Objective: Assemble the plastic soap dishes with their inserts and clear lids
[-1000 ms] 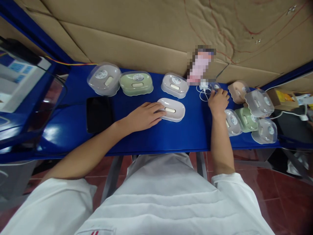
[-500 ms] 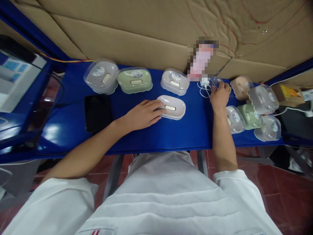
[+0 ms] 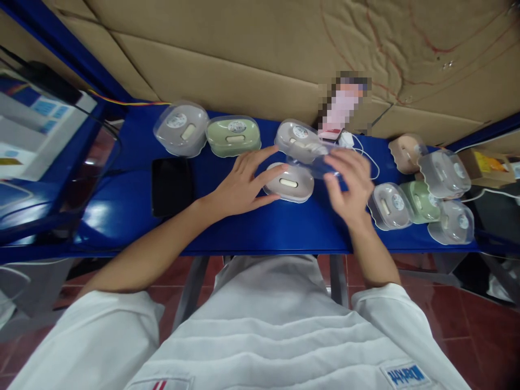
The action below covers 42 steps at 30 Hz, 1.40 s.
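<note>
looks like a workshop: blue workbench (image 3: 260, 233), cardboard-lined wall (image 3: 227, 65), rows of matching lidded dishes (image 3: 233, 142).

On the blue worktop (image 3: 260, 233), the left hand (image 3: 241, 187) spreads its fingers at the left side of an uncovered dish (image 3: 301, 187). The right hand (image 3: 352, 181) holds a clear lid (image 3: 319, 165), blurred, near the dish's far right side. Three covered dishes (image 3: 233, 136) stand behind; a black tablet (image 3: 171, 187) lies to the left.

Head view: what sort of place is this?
Probably a workbench in a workshop or small production area, though the frame doesn't settle which. Signs: a blue tabletop, a cardboard backing with red wires across it, and several similar clear-lidded containers.
</note>
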Tool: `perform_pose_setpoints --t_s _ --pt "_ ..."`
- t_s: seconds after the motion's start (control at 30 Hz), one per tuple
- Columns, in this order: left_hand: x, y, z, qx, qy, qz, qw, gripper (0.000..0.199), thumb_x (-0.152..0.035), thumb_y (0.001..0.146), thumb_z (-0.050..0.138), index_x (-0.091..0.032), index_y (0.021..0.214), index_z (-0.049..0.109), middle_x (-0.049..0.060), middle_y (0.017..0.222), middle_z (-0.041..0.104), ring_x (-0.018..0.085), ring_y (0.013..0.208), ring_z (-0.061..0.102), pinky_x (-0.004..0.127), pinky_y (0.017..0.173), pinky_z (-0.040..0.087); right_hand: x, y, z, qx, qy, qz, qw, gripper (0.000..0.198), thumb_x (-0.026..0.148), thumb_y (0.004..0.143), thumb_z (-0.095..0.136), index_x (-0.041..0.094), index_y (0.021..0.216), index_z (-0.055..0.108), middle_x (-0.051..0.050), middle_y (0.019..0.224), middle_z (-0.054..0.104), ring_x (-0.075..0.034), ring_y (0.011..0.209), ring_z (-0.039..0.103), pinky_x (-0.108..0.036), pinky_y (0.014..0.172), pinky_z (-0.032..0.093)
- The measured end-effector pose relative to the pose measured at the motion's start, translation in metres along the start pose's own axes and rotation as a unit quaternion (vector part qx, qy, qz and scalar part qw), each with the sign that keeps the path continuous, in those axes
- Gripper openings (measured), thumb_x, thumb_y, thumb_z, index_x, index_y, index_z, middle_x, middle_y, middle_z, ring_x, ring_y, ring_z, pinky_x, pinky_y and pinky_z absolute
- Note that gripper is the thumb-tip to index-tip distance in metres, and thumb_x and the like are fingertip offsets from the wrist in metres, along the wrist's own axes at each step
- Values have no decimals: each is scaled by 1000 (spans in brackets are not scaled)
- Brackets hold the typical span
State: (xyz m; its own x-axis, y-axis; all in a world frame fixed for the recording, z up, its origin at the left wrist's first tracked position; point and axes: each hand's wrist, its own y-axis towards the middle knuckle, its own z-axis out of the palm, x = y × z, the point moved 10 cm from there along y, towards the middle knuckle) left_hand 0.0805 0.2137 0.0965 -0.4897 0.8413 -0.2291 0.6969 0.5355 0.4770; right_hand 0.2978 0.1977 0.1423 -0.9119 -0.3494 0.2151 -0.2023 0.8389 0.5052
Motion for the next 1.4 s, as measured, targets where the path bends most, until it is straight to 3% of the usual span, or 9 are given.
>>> perform_pose_setpoints --t_s 0.13,0.27,0.37,0.5,0.6,0.8,1.0,1.17,1.4 --pt "-3 0 6 28 -10 24 999 70 -46 110 63 -29 172 34 22 176 38 42 162 42 64 127 42 33 -6 46 88 39 -50 994 45 57 112 45 34 133 78 -7 142 74 -33 142 63 -59 124 45" --pt "-2 0 19 81 1 12 997 56 -44 112 58 -21 163 49 22 168 50 40 156 50 60 125 47 46 -12 71 128 62 -99 985 47 59 112 49 29 137 75 -11 141 73 -34 137 63 -58 120 46" --pt "1 1 20 89 -6 -5 996 55 -41 112 58 -19 162 50 22 166 52 40 154 52 59 124 47 48 -16 82 166 78 -111 977 51 59 113 47 28 149 67 -14 152 65 -36 145 57 -61 123 42" --pt "3 2 13 66 26 -9 997 55 -40 113 55 -23 164 48 19 168 50 38 154 51 57 123 49 38 -16 89 182 90 -82 976 62 58 115 38 27 168 47 -16 176 40 -39 165 35 -66 130 35" --pt "4 3 12 60 42 -10 997 55 -41 113 54 -22 164 49 19 169 49 38 155 51 56 123 50 28 -14 92 194 90 -69 974 65 56 116 33 29 174 37 -14 182 32 -36 172 24 -67 135 30" --pt "8 1 17 65 22 -23 997 57 -38 111 60 -21 165 50 22 173 45 40 157 50 57 125 50 28 -10 81 212 95 -115 966 72 64 112 44 24 172 44 -15 176 44 -35 167 36 -62 138 31" --pt "8 -1 22 71 -8 -12 997 48 -36 112 59 -21 157 58 19 163 57 35 152 57 54 124 53 29 -17 79 236 109 -111 959 97 70 104 60 23 180 22 -19 183 29 -39 172 25 -68 138 29" --pt "8 -2 25 63 -8 -3 998 45 -33 113 57 -18 155 59 19 163 58 33 153 56 50 124 54 31 -24 79 222 75 -85 969 90 56 108 61 20 180 20 -21 184 24 -41 173 21 -68 137 32" --pt "9 -2 27 62 -52 -7 997 47 -30 112 59 -21 158 58 19 167 54 33 160 50 54 130 49 38 -32 83 225 -7 -47 973 86 51 111 57 4 176 27 -31 181 24 -44 172 22 -63 136 36"
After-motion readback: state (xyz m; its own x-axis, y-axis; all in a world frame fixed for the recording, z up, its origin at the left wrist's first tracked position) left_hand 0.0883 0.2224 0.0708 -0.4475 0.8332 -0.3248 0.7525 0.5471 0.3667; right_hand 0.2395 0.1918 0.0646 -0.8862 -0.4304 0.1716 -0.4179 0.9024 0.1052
